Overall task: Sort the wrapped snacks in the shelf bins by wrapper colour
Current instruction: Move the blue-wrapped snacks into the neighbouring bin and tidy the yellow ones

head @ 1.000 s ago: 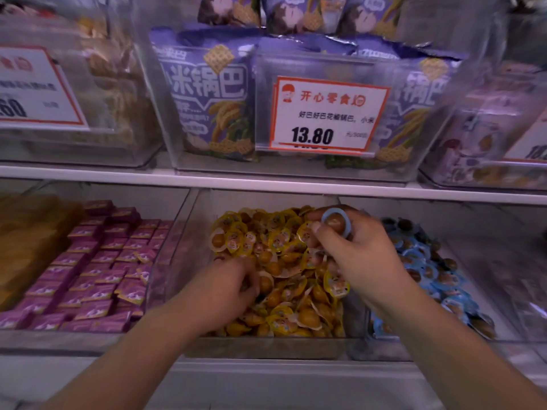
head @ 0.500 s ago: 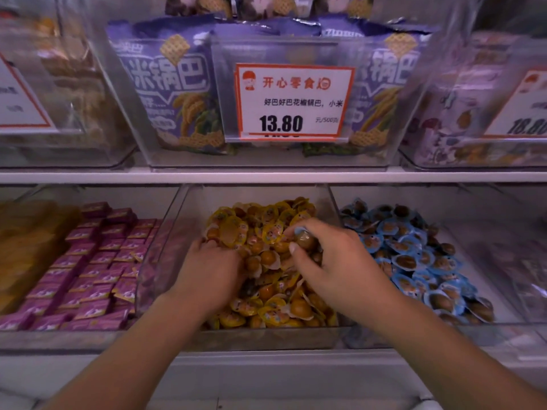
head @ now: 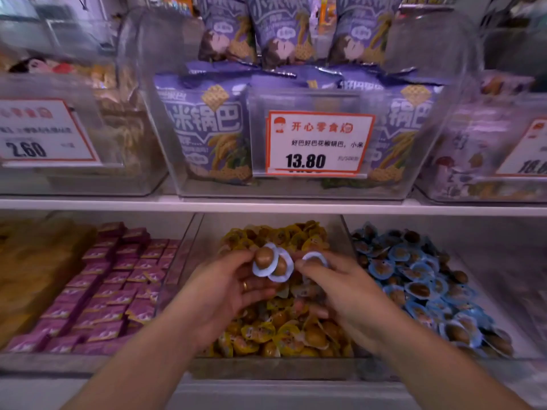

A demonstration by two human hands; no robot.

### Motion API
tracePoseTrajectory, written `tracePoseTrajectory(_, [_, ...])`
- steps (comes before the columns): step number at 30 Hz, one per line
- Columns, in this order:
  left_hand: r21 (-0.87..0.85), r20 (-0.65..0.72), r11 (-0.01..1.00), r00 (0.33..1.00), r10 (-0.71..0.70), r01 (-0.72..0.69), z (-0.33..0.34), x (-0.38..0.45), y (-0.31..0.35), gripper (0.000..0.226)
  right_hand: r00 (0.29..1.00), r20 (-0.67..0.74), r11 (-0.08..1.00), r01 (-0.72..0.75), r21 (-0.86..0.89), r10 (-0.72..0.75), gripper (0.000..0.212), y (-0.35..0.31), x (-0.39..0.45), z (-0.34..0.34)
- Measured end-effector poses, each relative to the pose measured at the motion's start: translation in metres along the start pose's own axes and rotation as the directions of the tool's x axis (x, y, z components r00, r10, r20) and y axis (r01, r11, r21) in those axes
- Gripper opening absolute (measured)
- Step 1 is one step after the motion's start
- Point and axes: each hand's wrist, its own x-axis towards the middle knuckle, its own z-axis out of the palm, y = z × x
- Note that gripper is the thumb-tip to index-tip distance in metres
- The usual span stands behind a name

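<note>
Both hands are raised above the middle clear bin (head: 349,232), which is heaped with yellow-wrapped snacks (head: 284,335). My left hand (head: 228,288) pinches two blue-rimmed snacks (head: 270,261) at its fingertips. My right hand (head: 346,291) pinches one more blue-rimmed snack (head: 315,258) between thumb and fingers. The bin to the right holds the pile of blue-wrapped snacks (head: 420,288). The bin to the left holds rows of purple-wrapped snacks (head: 109,288).
A white shelf board (head: 88,204) runs just above the lower bins. On it stand clear bins of purple snack bags (head: 207,128) and a price tag reading 13.80 (head: 318,143). A bin of tan snacks (head: 32,267) sits at far left.
Both hands lifted out of the yellow pile. My left hand, which was digging among the snacks, now holds two blue-rimmed ones. My right hand still holds a blue-rimmed snack.
</note>
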Motion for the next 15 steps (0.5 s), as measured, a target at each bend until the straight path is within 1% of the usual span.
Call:
tracePoseTrajectory(1, [-0.006, 0.018, 1.000, 1.000, -0.007, 0.007, -0.001, -0.001, -0.001, 0.039, 0.997, 0.002, 0.990, -0.077, 0.121, 0.077, 0.019, 0.000, -0.001, 0.005])
tracePoseTrajectory(2, [0.026, 0.016, 1.000, 1.000, 0.006, -0.006, -0.002, -0.001, -0.003, 0.036, 0.993, 0.023, 0.973, -0.119, 0.200, 0.117, 0.020, 0.000, -0.001, 0.009])
tracePoseTrajectory(3, [0.080, -0.006, 0.996, 0.999, 0.032, -0.031, -0.004, -0.001, -0.005, 0.029, 0.992, 0.052, 0.970, -0.127, 0.205, 0.119, 0.022, 0.001, 0.000, 0.012])
tracePoseTrajectory(4, [0.148, -0.045, 0.987, 0.997, 0.068, -0.061, -0.007, -0.001, -0.007, 0.023, 0.993, 0.081, 0.985, -0.099, 0.138, 0.089, 0.020, 0.003, 0.001, 0.013])
tracePoseTrajectory(6, [0.288, -0.121, 0.951, 0.980, 0.155, -0.114, -0.012, 0.002, -0.014, 0.022, 0.995, 0.093, 0.994, 0.044, -0.099, -0.034, 0.009, 0.008, 0.003, 0.016])
tracePoseTrajectory(7, [0.375, -0.147, 0.915, 0.964, 0.220, -0.152, -0.015, 0.003, -0.016, 0.023, 0.990, 0.061, 0.964, 0.141, -0.226, -0.130, 0.004, 0.011, 0.004, 0.016])
tracePoseTrajectory(9, [0.565, -0.170, 0.790, 0.904, 0.393, -0.238, -0.022, 0.007, -0.020, 0.025, 0.941, -0.019, 0.830, 0.288, -0.479, -0.337, 0.010, 0.016, 0.010, 0.014])
tracePoseTrajectory(10, [0.602, -0.185, 0.755, 0.874, 0.450, -0.261, -0.026, 0.009, -0.020, 0.025, 0.911, -0.053, 0.773, 0.314, -0.551, -0.408, 0.015, 0.016, 0.012, 0.013])
tracePoseTrajectory(11, [0.581, -0.197, 0.763, 0.860, 0.470, -0.283, -0.027, 0.010, -0.020, 0.026, 0.891, -0.084, 0.752, 0.323, -0.574, -0.447, 0.018, 0.015, 0.014, 0.011])
tracePoseTrajectory(12, [0.557, -0.205, 0.776, 0.856, 0.474, -0.296, -0.028, 0.011, -0.021, 0.028, 0.889, -0.109, 0.770, 0.317, -0.554, -0.444, 0.018, 0.014, 0.015, 0.009])
tracePoseTrajectory(13, [0.565, -0.198, 0.763, 0.847, 0.494, -0.313, -0.029, 0.011, -0.021, 0.028, 0.907, -0.132, 0.823, 0.291, -0.488, -0.399, 0.015, 0.013, 0.015, 0.009])
tracePoseTrajectory(14, [0.607, -0.162, 0.719, 0.834, 0.528, -0.337, -0.028, 0.010, -0.021, 0.027, 0.943, -0.154, 0.906, 0.226, -0.358, -0.296, 0.009, 0.012, 0.014, 0.009])
tracePoseTrajectory(15, [0.651, -0.115, 0.662, 0.813, 0.571, -0.373, -0.024, 0.008, -0.022, 0.024, 0.980, -0.146, 0.980, 0.112, -0.166, -0.137, 0.006, 0.011, 0.012, 0.011])
